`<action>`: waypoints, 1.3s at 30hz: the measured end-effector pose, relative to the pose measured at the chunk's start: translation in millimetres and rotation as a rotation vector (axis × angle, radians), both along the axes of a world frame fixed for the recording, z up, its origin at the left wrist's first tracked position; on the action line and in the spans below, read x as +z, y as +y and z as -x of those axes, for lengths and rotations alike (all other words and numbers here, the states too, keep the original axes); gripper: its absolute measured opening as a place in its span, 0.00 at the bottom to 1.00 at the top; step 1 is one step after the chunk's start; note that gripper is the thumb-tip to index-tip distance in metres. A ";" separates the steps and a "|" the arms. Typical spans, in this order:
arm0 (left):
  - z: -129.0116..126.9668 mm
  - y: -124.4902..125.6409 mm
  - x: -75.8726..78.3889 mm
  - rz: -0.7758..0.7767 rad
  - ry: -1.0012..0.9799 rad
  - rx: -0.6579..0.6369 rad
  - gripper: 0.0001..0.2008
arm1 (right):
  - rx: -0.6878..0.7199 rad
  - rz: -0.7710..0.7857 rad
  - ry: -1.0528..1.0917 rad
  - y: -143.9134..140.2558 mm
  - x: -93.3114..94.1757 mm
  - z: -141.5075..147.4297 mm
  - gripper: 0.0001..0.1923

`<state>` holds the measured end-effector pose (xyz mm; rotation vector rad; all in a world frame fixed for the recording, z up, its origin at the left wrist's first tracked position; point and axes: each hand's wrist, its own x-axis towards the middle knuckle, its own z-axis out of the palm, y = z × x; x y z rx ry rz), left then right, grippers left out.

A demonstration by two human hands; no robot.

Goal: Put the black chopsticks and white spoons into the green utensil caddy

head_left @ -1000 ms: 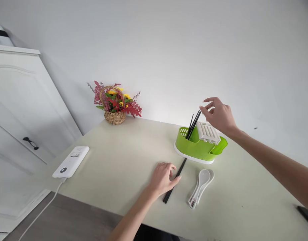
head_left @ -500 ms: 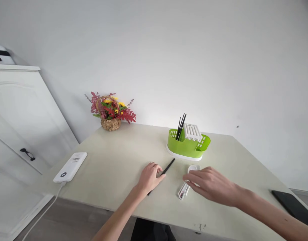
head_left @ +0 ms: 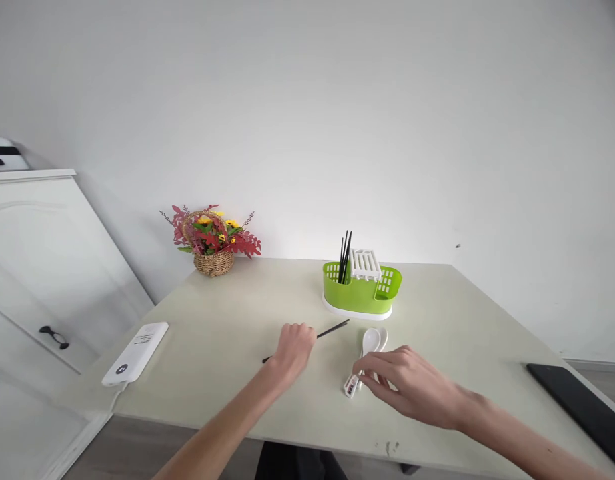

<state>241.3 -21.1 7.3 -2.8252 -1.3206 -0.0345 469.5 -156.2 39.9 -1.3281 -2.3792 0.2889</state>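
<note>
now the left hand (head_left: 293,347) is curled around a black chopstick (head_left: 332,329) lying across the table (head_left: 227,347), the stick poking out on both sides of the fist. just to the right, the right hand (head_left: 407,387) rests palm down with fingers bent, its fingertips (head_left: 361,368) pinching at the handle end of the white spoons (head_left: 367,350), which lie stacked on the table in front of the green caddy (head_left: 360,297). more chopsticks (head_left: 345,257) stand upright in the caddy's left compartment beside a white rack (head_left: 365,263). a flower basket (head_left: 213,240) sits by the wall, a white power bank (head_left: 136,345) at the left edge, and a dark phone (head_left: 577,403) at far right.
</note>
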 end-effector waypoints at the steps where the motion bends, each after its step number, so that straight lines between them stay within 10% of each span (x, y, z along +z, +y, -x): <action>1: 1.8 1.4 9.7 0.033 -0.081 0.039 0.07 | -0.047 0.032 0.081 -0.1 -0.1 -0.8 0.16; 7: -5.3 -8.9 56.2 0.636 -1.017 0.038 0.14 | -0.329 0.167 0.520 8.5 -1.1 0.9 0.16; 12: -26.5 -23.7 53.3 0.935 -1.366 0.136 0.21 | -0.196 0.496 0.712 10.6 -4.0 16.2 0.23; 39: -32.3 -19.5 37.4 0.978 -1.493 0.239 0.22 | -0.310 0.619 0.756 -9.8 -19.0 -1.9 0.33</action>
